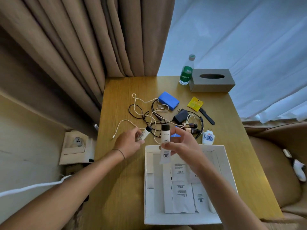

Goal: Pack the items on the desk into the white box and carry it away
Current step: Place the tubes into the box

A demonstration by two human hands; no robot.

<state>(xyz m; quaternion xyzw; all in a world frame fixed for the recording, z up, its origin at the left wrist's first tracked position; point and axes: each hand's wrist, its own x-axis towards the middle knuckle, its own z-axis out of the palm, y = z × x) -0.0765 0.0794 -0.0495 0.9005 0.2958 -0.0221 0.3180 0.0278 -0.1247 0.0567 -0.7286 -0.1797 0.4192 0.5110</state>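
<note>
Grip: right hand (179, 145) pinching a black-capped white squeeze tube (165, 143) upright, left hand (128, 143) wrapped around a smaller black-capped white tube (144, 134)
Where: both held just above the far edge of the open white cardboard box (230, 165) on the wooden desk (124, 180)

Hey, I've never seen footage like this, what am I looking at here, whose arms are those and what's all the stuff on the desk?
There is one picture, taken by a wide-angle camera worn on a person's head, looking down at their own bare arms. No machine is involved.

The left hand holds a small white tube with a dark cap. The right hand holds a taller white tube with a black cap above the open white box, which already holds several white packets.

Still on the wooden desk: tangled cables, a blue pack, a black charger, a yellow sachet, a black comb and a small blue-patterned white plug. At the back stand a water bottle and a grey tissue box.
</note>
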